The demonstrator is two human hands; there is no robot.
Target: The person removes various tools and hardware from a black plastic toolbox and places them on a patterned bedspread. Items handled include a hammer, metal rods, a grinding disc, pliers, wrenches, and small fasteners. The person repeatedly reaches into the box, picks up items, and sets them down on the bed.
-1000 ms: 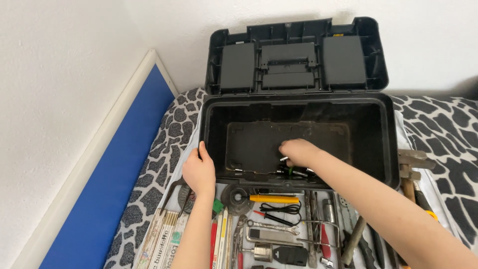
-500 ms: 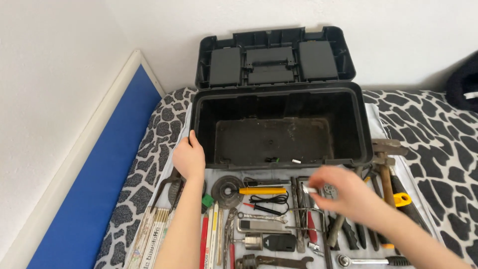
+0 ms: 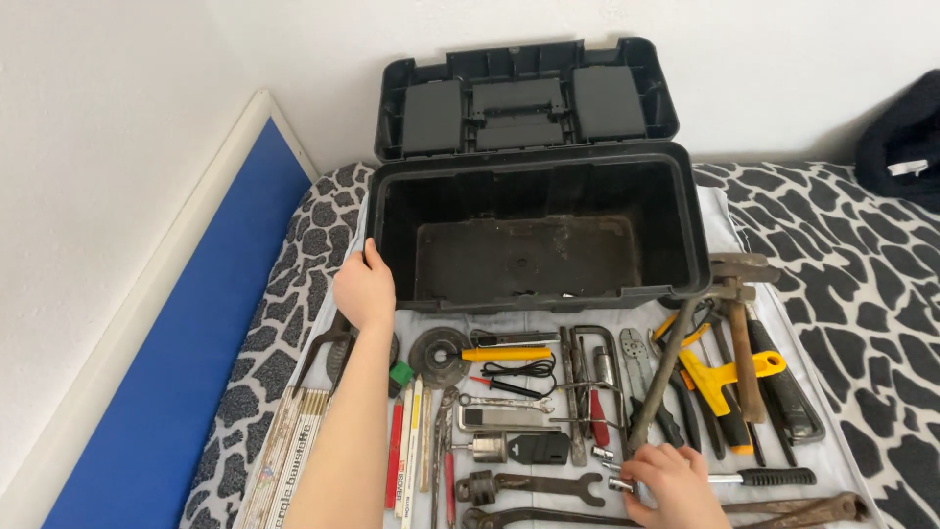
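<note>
while gripping the toolbox (image 3: pixel 534 235) rim — left hand (image 3: pixel 365 291); right hand (image 3: pixel 669 482), fingers pinching a small socket (image 3: pixel 621 484).

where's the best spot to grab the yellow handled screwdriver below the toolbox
Judging by its pose, take the yellow handled screwdriver by the yellow handle, coming straight down from above with the grip across its width. It lies flat and crosswise on the cloth; the handle is its thickest, most exposed part. The round wheel crowds its left end and the black cable lies just below.

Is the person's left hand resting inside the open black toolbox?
No: the left hand grips the outer left rim of the toolbox, not its inside.
</note>
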